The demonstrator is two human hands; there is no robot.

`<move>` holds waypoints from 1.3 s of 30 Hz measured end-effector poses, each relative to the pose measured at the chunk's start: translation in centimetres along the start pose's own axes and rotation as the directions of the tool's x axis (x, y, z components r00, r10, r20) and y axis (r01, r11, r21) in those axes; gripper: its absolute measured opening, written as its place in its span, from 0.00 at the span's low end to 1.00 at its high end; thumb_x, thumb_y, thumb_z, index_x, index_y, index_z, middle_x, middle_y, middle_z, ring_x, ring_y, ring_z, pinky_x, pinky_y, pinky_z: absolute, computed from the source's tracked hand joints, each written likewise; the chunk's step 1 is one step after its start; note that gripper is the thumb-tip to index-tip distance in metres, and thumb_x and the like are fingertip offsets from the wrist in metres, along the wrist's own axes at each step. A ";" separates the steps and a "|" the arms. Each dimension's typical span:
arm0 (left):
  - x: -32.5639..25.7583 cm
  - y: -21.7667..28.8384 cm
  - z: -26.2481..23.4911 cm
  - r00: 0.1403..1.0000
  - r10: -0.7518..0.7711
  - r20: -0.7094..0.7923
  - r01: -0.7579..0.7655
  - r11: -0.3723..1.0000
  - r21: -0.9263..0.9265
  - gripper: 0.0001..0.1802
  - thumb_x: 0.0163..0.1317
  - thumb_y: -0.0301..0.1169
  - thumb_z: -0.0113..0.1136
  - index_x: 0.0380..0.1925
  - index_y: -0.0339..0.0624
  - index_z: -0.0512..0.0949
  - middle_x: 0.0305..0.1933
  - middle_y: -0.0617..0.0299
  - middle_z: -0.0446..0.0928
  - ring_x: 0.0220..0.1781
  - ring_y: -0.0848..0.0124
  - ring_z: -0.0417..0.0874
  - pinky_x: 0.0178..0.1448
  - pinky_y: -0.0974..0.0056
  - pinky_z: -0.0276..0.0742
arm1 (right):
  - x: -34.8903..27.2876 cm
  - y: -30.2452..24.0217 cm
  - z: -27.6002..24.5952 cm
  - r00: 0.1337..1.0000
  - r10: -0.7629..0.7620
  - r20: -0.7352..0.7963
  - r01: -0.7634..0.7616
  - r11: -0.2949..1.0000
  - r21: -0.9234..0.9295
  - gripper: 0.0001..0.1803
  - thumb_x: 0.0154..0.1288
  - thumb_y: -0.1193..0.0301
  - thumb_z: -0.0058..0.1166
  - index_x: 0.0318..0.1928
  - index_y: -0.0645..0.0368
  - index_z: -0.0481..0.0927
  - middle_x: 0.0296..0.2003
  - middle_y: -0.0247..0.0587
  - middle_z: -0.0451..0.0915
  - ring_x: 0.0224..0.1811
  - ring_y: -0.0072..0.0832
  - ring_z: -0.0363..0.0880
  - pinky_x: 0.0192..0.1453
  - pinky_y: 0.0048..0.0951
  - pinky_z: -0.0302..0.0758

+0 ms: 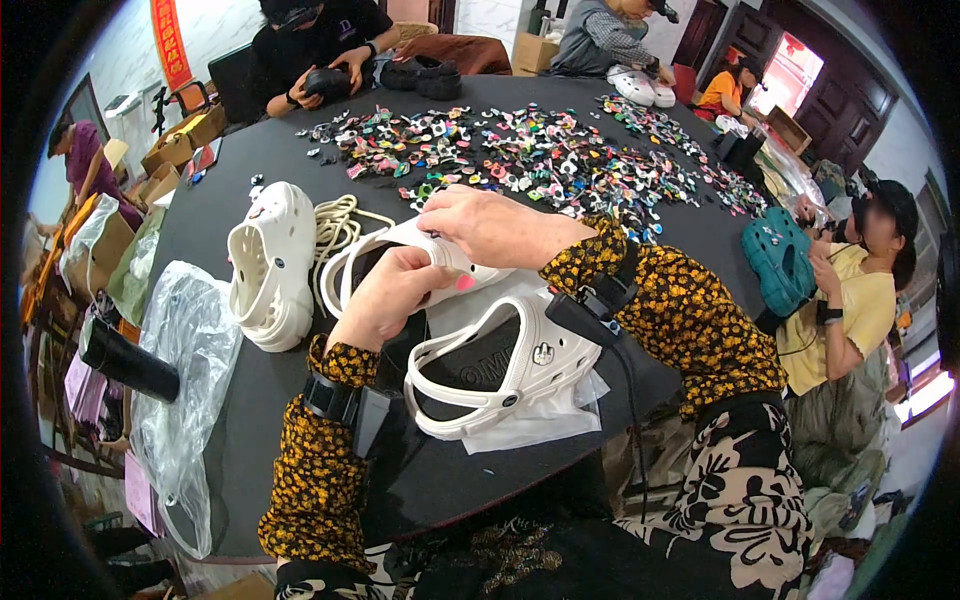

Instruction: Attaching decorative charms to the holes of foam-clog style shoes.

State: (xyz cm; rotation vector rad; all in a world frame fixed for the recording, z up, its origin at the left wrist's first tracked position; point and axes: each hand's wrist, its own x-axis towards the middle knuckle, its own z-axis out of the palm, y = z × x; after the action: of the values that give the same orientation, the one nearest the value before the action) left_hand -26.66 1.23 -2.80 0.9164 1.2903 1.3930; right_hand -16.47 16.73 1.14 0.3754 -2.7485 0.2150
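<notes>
My left hand (392, 292) is closed on the near side of a white clog (398, 236), its thumb and finger pressed together by the upper. My right hand (492, 228) reaches over the same clog from the right with its fingers curled down onto the upper. Both hands cover much of this clog, and a small dark bit shows between them. A pink charm (465, 283) sits on it beside my left fingertips. Nearer to me, a second white clog (530, 375) with a rabbit-like charm (543, 354) lies partly on a white plastic bag (535, 428).
Another white clog (272, 260) stands at left by a coil of cream cord (340, 222). Colourful charms (560, 160) cover the table's far middle. A clear plastic bag (185, 350) and a black cylinder (130, 360) lie left. Co-workers handle a teal clog (778, 262) and other shoes.
</notes>
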 end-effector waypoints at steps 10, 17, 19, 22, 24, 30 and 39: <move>0.6 -0.6 0.0 0.997 -0.056 -0.044 0.050 0.990 -0.131 0.02 0.54 0.23 0.60 0.29 0.39 0.80 0.23 0.70 0.75 0.18 0.83 0.69 0.21 0.74 0.59 | 1.3 -0.4 1.1 0.989 0.077 -0.127 -0.077 0.997 0.007 0.13 0.65 0.65 0.50 0.29 0.62 0.76 0.31 0.50 0.76 0.39 0.46 0.78 0.45 0.42 0.74; 0.6 -0.3 -0.1 0.988 -0.109 -0.107 0.070 0.945 -0.321 0.05 0.59 0.26 0.55 0.25 0.42 0.77 0.19 0.71 0.70 0.16 0.81 0.67 0.19 0.73 0.59 | 1.5 -0.4 1.8 0.986 -0.057 -0.157 0.008 0.956 -0.292 0.15 0.66 0.62 0.52 0.27 0.59 0.74 0.24 0.45 0.75 0.30 0.41 0.78 0.33 0.39 0.75; 0.6 0.0 0.0 0.985 -0.118 -0.129 0.074 0.950 -0.302 0.07 0.59 0.27 0.54 0.23 0.42 0.76 0.18 0.71 0.68 0.14 0.81 0.65 0.17 0.73 0.56 | 1.5 -0.5 1.6 0.979 -0.119 -0.163 0.058 0.938 -0.341 0.14 0.65 0.63 0.52 0.26 0.59 0.74 0.23 0.43 0.74 0.28 0.40 0.78 0.30 0.37 0.75; 0.6 1.1 0.5 0.988 -0.050 -0.146 -0.002 0.942 -0.337 0.07 0.58 0.26 0.54 0.22 0.41 0.76 0.16 0.72 0.66 0.11 0.82 0.62 0.15 0.73 0.53 | 1.7 -0.7 0.5 0.956 -0.234 -0.177 0.125 0.872 -0.474 0.12 0.63 0.66 0.54 0.25 0.59 0.74 0.21 0.41 0.72 0.25 0.37 0.77 0.26 0.35 0.74; -0.3 2.4 0.6 0.984 -0.053 -0.170 0.006 0.964 -0.264 0.08 0.59 0.26 0.54 0.22 0.40 0.76 0.16 0.71 0.67 0.11 0.81 0.62 0.15 0.72 0.54 | 2.1 -1.3 -0.6 0.935 -0.294 -0.200 0.141 0.823 -0.550 0.12 0.62 0.67 0.56 0.24 0.59 0.73 0.20 0.39 0.71 0.24 0.37 0.77 0.25 0.34 0.74; -3.4 4.6 1.4 0.974 0.127 -0.188 -0.192 0.905 -0.380 0.09 0.63 0.28 0.54 0.25 0.38 0.77 0.21 0.67 0.73 0.17 0.79 0.71 0.20 0.71 0.66 | 3.6 -4.2 -3.9 0.797 -0.292 -0.528 0.081 0.919 -0.385 0.15 0.58 0.70 0.59 0.19 0.57 0.68 0.16 0.38 0.68 0.19 0.36 0.73 0.24 0.35 0.72; -2.4 4.9 0.7 0.977 0.215 -0.007 -0.184 0.820 -0.542 0.14 0.64 0.23 0.50 0.49 0.27 0.72 0.48 0.50 0.79 0.49 0.60 0.83 0.54 0.56 0.80 | 2.4 -7.1 -8.5 0.754 -0.061 -0.654 0.009 0.997 -0.082 0.12 0.67 0.67 0.55 0.31 0.63 0.76 0.18 0.38 0.68 0.19 0.27 0.67 0.24 0.29 0.67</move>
State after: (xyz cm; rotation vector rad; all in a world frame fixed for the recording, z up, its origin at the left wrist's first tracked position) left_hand -26.26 -0.68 2.36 0.6980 0.6982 1.7627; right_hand -13.78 11.04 10.63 0.2620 -2.0369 0.1882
